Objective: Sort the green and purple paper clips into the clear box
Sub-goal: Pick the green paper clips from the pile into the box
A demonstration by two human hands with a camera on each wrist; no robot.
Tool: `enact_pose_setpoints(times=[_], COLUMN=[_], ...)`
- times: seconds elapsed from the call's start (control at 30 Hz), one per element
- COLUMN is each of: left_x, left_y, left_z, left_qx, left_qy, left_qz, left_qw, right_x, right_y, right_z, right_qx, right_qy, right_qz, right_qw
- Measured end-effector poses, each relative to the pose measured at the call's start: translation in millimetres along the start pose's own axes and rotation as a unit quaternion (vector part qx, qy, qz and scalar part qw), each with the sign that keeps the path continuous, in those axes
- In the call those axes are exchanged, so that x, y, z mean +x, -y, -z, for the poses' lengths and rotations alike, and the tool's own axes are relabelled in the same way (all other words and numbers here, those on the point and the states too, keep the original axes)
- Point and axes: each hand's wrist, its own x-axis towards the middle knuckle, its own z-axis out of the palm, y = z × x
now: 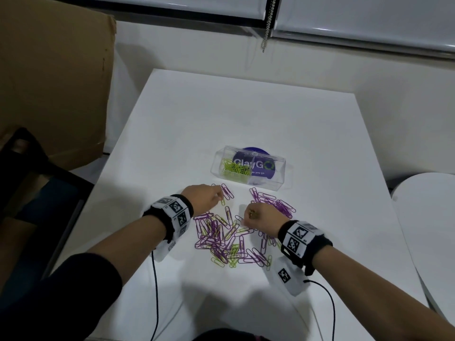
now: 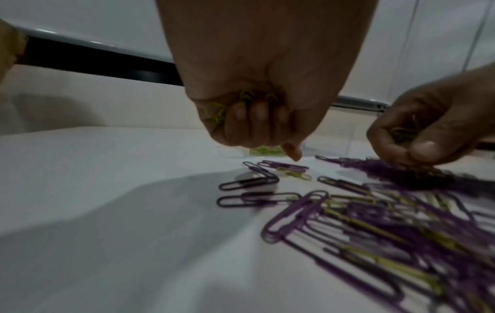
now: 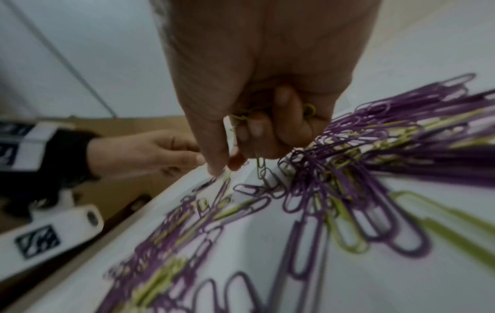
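Left wrist view: left hand (image 2: 257,84) has its fingers curled round a bunch of green clips (image 2: 215,112) in the palm, with one fingertip (image 2: 293,153) pointing down just above the table (image 2: 107,211). Right wrist view: right hand (image 3: 257,101) likewise grips green clips in its palm (image 3: 309,110), thumb and forefinger pinched low over the mixed pile (image 3: 321,190). Head view: both hands work at the far edge of the scattered green and purple clips (image 1: 221,237). A purple-only cluster (image 1: 275,204) lies beside the right hand. Clear box (image 1: 247,168) stands just beyond, its left compartment holding green clips; the right looks empty over a round purple sticker (image 1: 264,166).
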Motion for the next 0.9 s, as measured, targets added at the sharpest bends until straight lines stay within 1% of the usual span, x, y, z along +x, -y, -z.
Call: enact_pose_setpoints(times=[0.07, 0.17, 0.27, 0.43, 0.57, 0.67, 0.77, 0.9], left_x=[0.4, 4.9, 10.9, 15.5, 10.6, 5.9, 0.7, -3.6], left_y=[-5.4, -9.5, -12.8, -14.4, -12.2, -6.6, -0.9, 11.6], left_z=[-1.5, -1.8, -1.0, 0.6, -5.8, -10.9, -10.0, -5.5], left_qx=[0.044, 0.07, 0.07, 0.067, 0.05, -0.006, -0.023, -0.024], left_qy=[0.002, -0.001, -0.005, 0.032, 0.035, 0.028, 0.02, -0.011], left_qz=[-0.015, -0.021, -0.011, 0.004, 0.003, 0.001, -0.007, -0.017], left_qw=[0.999, 0.997, 0.997, 0.997, 0.998, 1.0, 1.0, 1.0], right_x=[-0.5, -0.9, -2.8, -5.2, -2.2, -1.6, -2.1, -4.0], right_y=[0.6, 2.2, 6.0, 11.2, 7.9, 6.3, 9.2, 26.6], right_z=[-3.9, -8.1, -8.4, -6.8, -6.1, -4.4, 3.1, 30.7], right_qx=[-0.065, -0.146, -0.19, -0.242, -0.216, -0.193, -0.155, -0.102], right_qy=[0.022, 0.038, 0.038, 0.054, 0.061, 0.061, 0.058, 0.013], right_qz=[0.012, 0.028, 0.041, 0.065, 0.053, 0.054, 0.056, 0.054], right_qw=[0.998, 0.988, 0.98, 0.967, 0.973, 0.978, 0.985, 0.993])
